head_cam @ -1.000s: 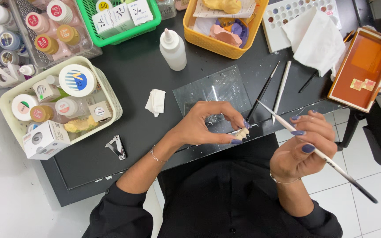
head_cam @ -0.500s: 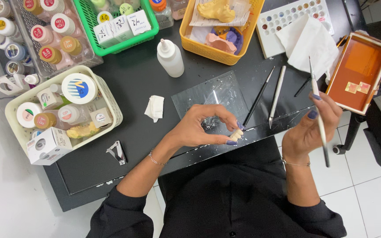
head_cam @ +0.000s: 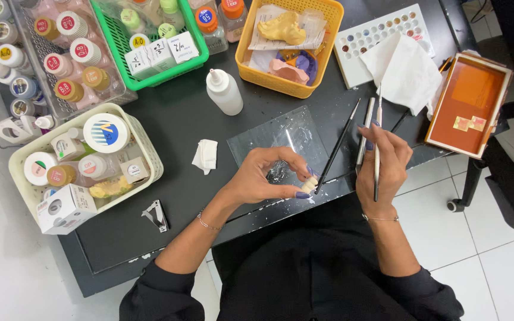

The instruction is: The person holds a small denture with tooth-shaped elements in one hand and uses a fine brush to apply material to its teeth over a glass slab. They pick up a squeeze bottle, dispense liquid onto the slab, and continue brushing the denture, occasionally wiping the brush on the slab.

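Over the glass slab (head_cam: 281,139), the left hand (head_cam: 263,178) pinched a small tooth piece (head_cam: 309,185) while the right hand (head_cam: 382,163) gripped a brush (head_cam: 378,142) upright, apparently between strokes.

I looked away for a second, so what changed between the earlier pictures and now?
The right hand swung the thin white-handled brush from slanting toward the body to upright, its tip now by the folded white tissue. The left hand kept pinching the small cream tooth-shaped piece over the clear glass slab.

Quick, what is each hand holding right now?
Left hand: closed on a small cream tooth piece.
Right hand: closed on a thin brush, pointing toward the white tissue.
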